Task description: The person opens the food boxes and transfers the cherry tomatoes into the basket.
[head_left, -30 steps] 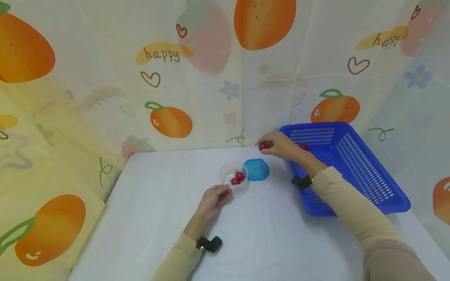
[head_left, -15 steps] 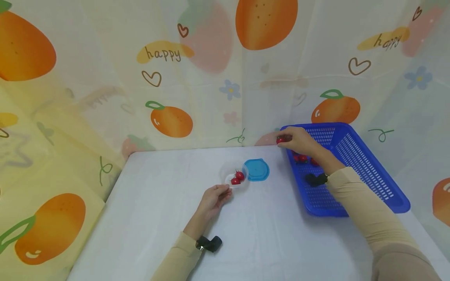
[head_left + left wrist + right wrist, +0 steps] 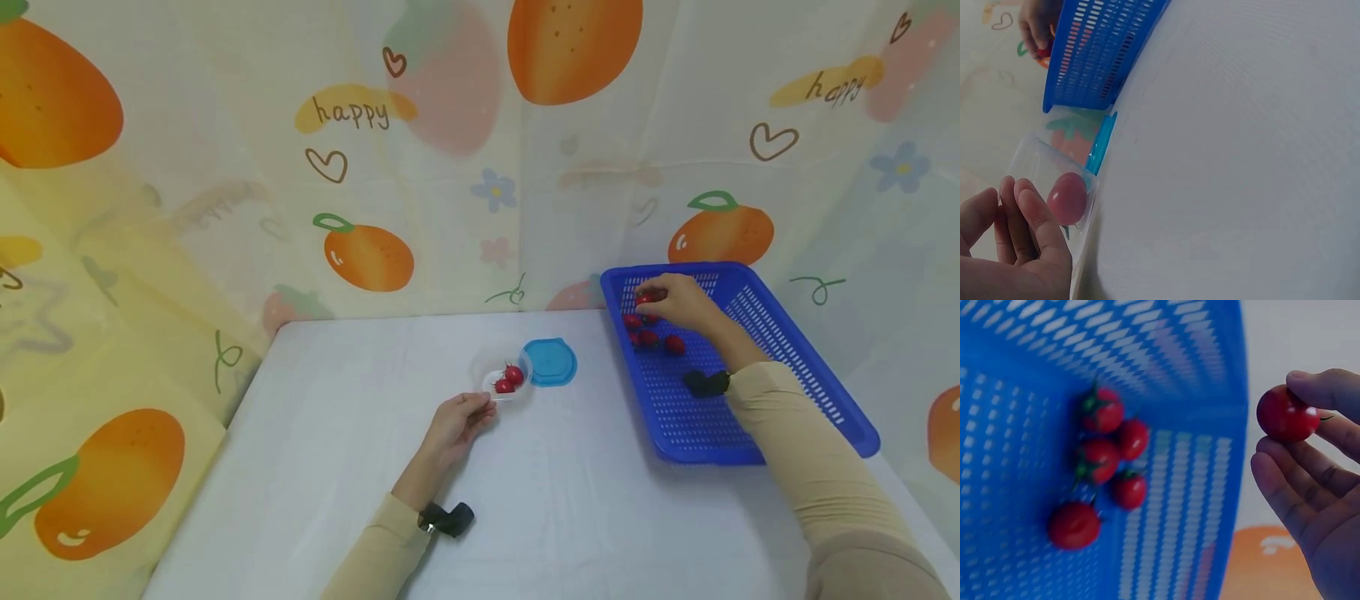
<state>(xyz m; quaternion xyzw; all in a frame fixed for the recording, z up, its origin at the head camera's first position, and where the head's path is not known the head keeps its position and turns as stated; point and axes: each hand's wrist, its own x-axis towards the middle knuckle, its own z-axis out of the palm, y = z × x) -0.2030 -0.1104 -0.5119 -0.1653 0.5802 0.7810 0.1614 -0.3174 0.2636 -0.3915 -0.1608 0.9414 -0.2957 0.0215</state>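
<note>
My left hand (image 3: 453, 427) pinches the near rim of a small clear plastic tub (image 3: 1034, 156) standing on the white table. Two cherry tomatoes (image 3: 513, 375) lie in the tub; one tomato (image 3: 1067, 199) shows through its wall in the left wrist view. Between thumb and fingertips, my right hand (image 3: 688, 302) holds another cherry tomato (image 3: 1286, 414) with a green stem. In the head view that hand is over the far left corner of a blue plastic basket (image 3: 806, 354). Several cherry tomatoes (image 3: 1097, 461) sit in the basket below it.
A round light-blue lid (image 3: 551, 362) lies flat right beside the tub, between it and the basket. The basket's raised perforated walls stand at the table's right side. A fruit-printed curtain (image 3: 442, 208) hangs behind the white table (image 3: 337, 467).
My right hand has carried the tomato rightward, from beyond the lid, across the basket's left rim, to over the basket. My left hand stays at the tub.
</note>
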